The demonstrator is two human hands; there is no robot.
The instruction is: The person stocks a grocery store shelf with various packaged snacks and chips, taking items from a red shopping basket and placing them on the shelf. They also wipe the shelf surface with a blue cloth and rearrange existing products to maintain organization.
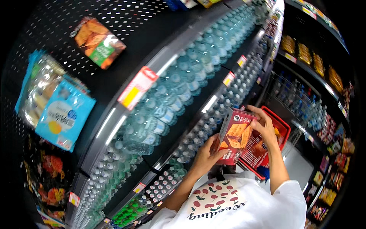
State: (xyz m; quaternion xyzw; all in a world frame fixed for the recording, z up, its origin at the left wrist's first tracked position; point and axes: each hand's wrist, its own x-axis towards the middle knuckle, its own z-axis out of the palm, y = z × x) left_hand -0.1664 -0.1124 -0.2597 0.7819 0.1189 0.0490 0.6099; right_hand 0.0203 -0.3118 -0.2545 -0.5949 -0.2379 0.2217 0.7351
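A dark red box of biscuits (236,134), with pictures of oblong biscuits and some writing on its front, is held up between both hands. My left hand (210,153) grips its lower left edge, thumb across the front. My right hand (263,123) is at the upper right corner, with the thumb and fingers at the box's edge. Below the box is a red plastic shopping basket (288,130), partly hidden by the box and my right forearm. An orange-brown package (259,148) lies inside it.
Shelves of bottled water (183,83) run along the left. Above them a blue packet (65,114) and an orange-and-green packet (97,43) lie on a black perforated shelf. Opposite stand shelves with golden packets (304,54) and a wire rack of bottles (297,94).
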